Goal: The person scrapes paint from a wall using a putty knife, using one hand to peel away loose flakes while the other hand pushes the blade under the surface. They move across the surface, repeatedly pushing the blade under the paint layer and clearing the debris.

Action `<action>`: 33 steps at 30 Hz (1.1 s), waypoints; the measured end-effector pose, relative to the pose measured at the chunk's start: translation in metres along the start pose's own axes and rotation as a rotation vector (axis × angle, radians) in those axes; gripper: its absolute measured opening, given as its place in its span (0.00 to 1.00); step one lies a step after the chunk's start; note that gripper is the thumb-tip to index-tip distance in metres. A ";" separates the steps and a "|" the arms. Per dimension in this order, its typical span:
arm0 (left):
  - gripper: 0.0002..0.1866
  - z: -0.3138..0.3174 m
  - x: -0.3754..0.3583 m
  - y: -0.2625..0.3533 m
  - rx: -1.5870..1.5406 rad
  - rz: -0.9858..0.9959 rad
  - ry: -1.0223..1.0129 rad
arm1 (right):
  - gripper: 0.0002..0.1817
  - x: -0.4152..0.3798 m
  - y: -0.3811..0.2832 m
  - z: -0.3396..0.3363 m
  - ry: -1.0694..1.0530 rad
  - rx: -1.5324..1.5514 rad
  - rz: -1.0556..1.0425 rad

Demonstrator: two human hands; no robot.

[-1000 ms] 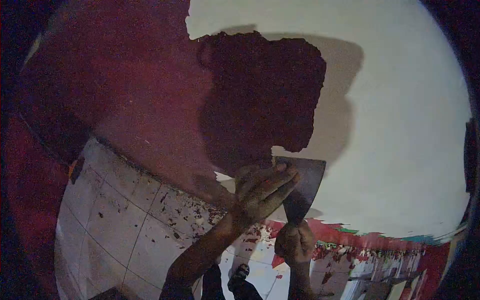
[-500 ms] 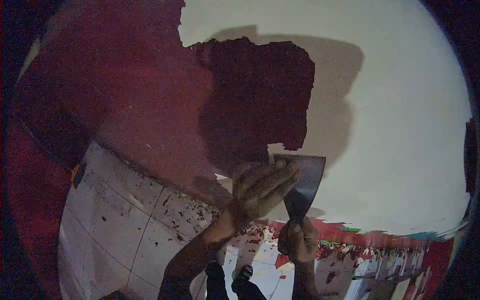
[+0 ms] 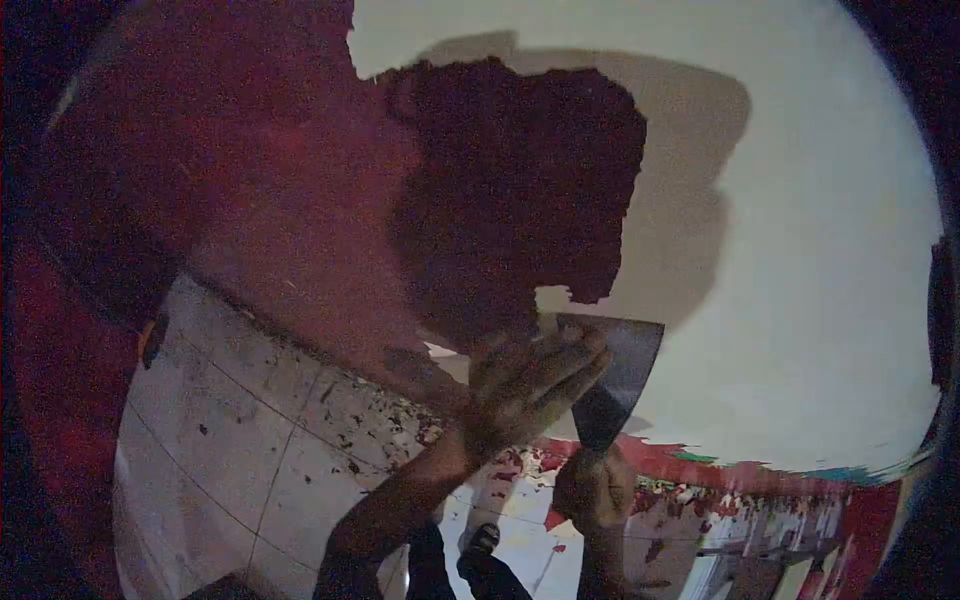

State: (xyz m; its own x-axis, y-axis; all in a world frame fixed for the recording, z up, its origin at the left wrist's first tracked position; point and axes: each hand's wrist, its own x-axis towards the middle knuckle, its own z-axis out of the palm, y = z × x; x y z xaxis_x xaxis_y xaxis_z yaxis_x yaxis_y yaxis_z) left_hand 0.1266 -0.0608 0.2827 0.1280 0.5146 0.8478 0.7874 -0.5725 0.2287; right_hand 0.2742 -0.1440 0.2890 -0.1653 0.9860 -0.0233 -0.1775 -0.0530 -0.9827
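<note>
My right hand (image 3: 597, 487) is closed around the handle of a wide paint scraper (image 3: 626, 372), its grey blade pointing up along the wall. Lying across the blade's left side is my left hand (image 3: 535, 380), with fingers stretched out and wrapped around nothing. Just above the blade, dark red paint (image 3: 530, 200) ends in a ragged edge against the bare white wall (image 3: 800, 270). A small white notch (image 3: 553, 298) cuts into that edge. Below the left wrist, another pale patch shows through the red.
Dark paint flakes (image 3: 375, 430) litter the tiled floor (image 3: 220, 420) along the wall's foot. A strip of red paint (image 3: 740, 472) runs under the white area. My foot (image 3: 484, 540) is on the tiles. My shadow falls over the wall.
The scraper blade has shifted slightly right and leans a bit more that way. My left hand stays against it. The view and my shadow have moved a little, and my foot appears shifted.
</note>
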 end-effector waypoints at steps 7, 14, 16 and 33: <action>0.16 0.000 0.003 -0.008 0.045 0.067 0.056 | 0.14 0.002 -0.001 -0.008 -0.068 0.001 -0.040; 0.15 0.005 0.011 -0.003 0.004 0.090 0.200 | 0.15 0.000 -0.003 -0.015 -0.067 0.156 0.103; 0.16 0.002 0.018 -0.005 0.010 0.116 0.221 | 0.15 0.012 -0.018 -0.004 -0.076 0.027 0.095; 0.17 0.000 0.026 -0.013 0.058 0.136 0.301 | 0.18 0.019 -0.032 -0.003 -0.098 -0.162 0.090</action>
State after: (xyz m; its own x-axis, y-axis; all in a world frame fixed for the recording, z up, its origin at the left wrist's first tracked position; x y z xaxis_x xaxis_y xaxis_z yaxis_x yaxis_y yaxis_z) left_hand 0.1198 -0.0402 0.3021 0.0571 0.2196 0.9739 0.8097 -0.5808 0.0835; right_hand 0.2799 -0.1236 0.3198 -0.2683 0.9579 -0.1024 -0.0007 -0.1065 -0.9943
